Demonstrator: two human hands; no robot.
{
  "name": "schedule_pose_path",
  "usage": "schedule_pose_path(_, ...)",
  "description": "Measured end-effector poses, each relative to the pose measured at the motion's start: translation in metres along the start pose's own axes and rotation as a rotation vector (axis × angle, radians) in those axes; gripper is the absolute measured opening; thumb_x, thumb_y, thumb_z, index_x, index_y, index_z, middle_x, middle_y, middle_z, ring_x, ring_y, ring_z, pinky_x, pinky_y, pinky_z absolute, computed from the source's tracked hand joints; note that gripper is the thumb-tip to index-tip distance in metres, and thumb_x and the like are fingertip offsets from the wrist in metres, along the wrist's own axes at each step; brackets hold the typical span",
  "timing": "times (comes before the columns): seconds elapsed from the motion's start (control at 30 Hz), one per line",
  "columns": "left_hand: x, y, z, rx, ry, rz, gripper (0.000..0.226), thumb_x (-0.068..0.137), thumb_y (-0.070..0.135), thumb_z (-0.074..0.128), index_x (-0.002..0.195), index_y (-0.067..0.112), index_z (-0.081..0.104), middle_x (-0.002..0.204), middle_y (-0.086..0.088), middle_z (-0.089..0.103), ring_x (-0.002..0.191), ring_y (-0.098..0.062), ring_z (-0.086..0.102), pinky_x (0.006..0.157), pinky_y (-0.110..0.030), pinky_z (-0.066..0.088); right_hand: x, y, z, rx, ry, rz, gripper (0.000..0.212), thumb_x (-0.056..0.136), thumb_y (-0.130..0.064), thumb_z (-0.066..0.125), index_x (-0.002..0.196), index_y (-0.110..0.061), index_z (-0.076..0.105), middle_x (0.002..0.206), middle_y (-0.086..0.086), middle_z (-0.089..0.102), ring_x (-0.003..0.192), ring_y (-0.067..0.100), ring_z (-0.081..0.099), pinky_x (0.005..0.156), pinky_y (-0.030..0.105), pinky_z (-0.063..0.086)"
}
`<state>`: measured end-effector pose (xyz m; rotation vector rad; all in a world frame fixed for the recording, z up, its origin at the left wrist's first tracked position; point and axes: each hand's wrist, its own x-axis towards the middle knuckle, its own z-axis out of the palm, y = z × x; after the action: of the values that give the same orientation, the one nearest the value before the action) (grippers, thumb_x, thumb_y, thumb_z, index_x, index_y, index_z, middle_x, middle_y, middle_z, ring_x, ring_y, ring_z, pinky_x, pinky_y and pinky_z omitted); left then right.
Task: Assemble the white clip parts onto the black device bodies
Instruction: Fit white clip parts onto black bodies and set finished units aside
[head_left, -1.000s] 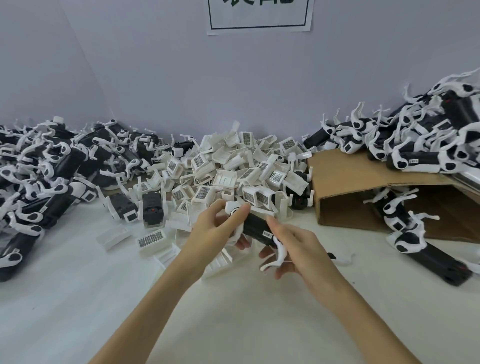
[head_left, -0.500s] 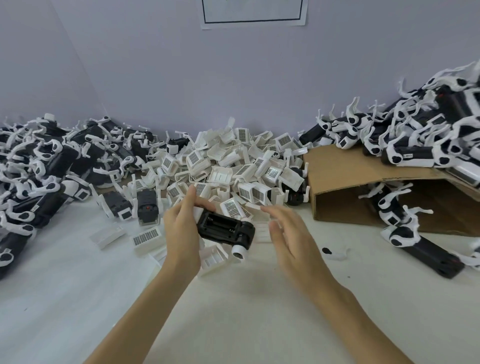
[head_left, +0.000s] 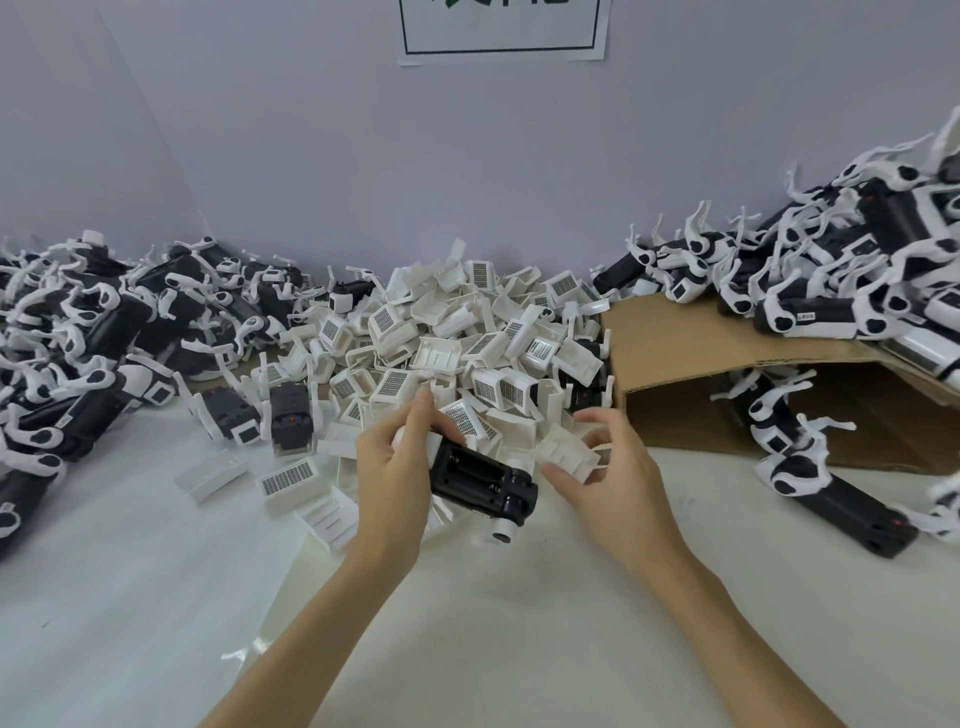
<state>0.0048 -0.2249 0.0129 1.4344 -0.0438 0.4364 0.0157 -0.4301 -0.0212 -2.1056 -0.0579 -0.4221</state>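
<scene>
The left hand (head_left: 392, 473) grips a black device body (head_left: 480, 478) by its left end, fingers curled over the top and thumb underneath, holding it above the counter (head_left: 156, 597) with its open recessed side facing up and its white round end pointing toward 5 o'clock. The right hand (head_left: 608, 473), at 3 o'clock from the body and just beside it, pinches a white clip part (head_left: 566, 449) between thumb and curled fingers; the clip sits close to the body's right end, whether touching I cannot tell. At 12 o'clock from both hands lies the heap of loose white clip parts (head_left: 457, 332).

Half a second ago the right hand hovered with fingers spread and held nothing; it now has the clip. The body has stayed in the left hand, tipped a little more toward 5 o'clock
</scene>
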Motion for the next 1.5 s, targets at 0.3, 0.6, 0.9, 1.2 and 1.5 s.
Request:
schedule_pose_path(0.3,-0.011,0.0,0.008,-0.081,-0.02,-0.21,0.053,0.107,0.043,0.057,0.067,0.011,0.067,0.077,-0.009,0.067,0.082,-0.025,0.063,0.086,-0.044,0.047,0.005,-0.012,-0.001,0.795,-0.018,0.302,0.047,0.079,-0.01,0.088,0.121,-0.019,0.068,0.108,0.0,0.079,0.099,0.01,0.076,0.077,0.017,0.057)
schedule_pose_path(0.6,-0.015,0.0,0.013,-0.032,-0.054,-0.226,0.055,0.107,0.044,0.056,0.069,0.006,0.067,0.081,-0.017,0.068,0.084,-0.029,0.067,0.091,-0.048,0.052,0.001,-0.012,0.0,0.703,-0.009,0.156,0.036,0.094,-0.012,0.075,0.123,-0.017,0.054,0.103,-0.002,0.08,0.092,0.019,0.078,0.066,0.027,0.058)
schedule_pose_path(0.9,-0.013,-0.002,0.011,0.0,-0.036,-0.215,0.056,0.109,0.043,0.054,0.072,0.003,0.067,0.092,-0.027,0.07,0.097,-0.043,0.067,0.107,-0.059,0.048,-0.002,-0.011,0.005,0.5,-0.171,-0.055,0.024,0.109,-0.028,0.053,0.13,-0.038,0.059,0.067,0.001,0.059,0.059,0.012,0.053,0.055,0.024,0.046)
schedule_pose_path(1.2,-0.013,-0.002,0.011,0.046,-0.036,-0.179,0.057,0.109,0.045,0.052,0.073,0.004,0.068,0.09,-0.027,0.07,0.088,-0.038,0.067,0.096,-0.053,0.051,0.006,-0.011,-0.006,0.805,-0.377,0.089,0.045,0.094,-0.027,0.074,0.136,-0.037,0.062,0.086,0.008,0.06,0.082,0.023,0.05,0.07,0.028,0.046)
schedule_pose_path(1.5,-0.008,-0.011,0.009,0.031,-0.028,-0.123,0.055,0.112,0.041,0.048,0.065,0.02,0.067,0.069,0.001,0.065,0.066,-0.004,0.059,0.061,-0.01,0.043,-0.007,-0.026,-0.003,0.435,-0.246,-0.103,0.013,0.089,-0.045,0.069,0.099,-0.04,0.076,0.093,-0.009,0.075,0.085,0.006,0.067,0.074,0.016,0.051)
